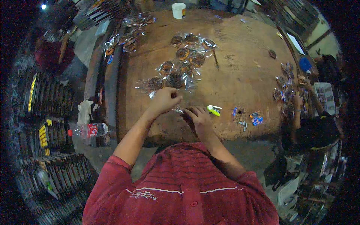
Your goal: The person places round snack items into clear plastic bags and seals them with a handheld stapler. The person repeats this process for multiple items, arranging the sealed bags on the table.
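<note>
My left hand [168,99] is over the wooden table with its fingers curled; whether something is pinched in them is not clear. Just below it, a crumpled clear plastic bag [177,109] glints at the fingertips of my right hand [199,119]. The right hand is bent over this bag, and its contents are mostly hidden in shadow. To the right of that hand lies a lime-green stapler [214,110]. Beyond my left hand, several round brown items in clear plastic, such as this dark one [175,79], are spread up the table.
Loose staple strips [243,125] and a small blue box [257,121] lie on the right. A white bucket [179,11] stands at the far edge. More wrapped items [284,84] are piled near another person's arms [298,109]. At left lies a plastic bottle [90,130].
</note>
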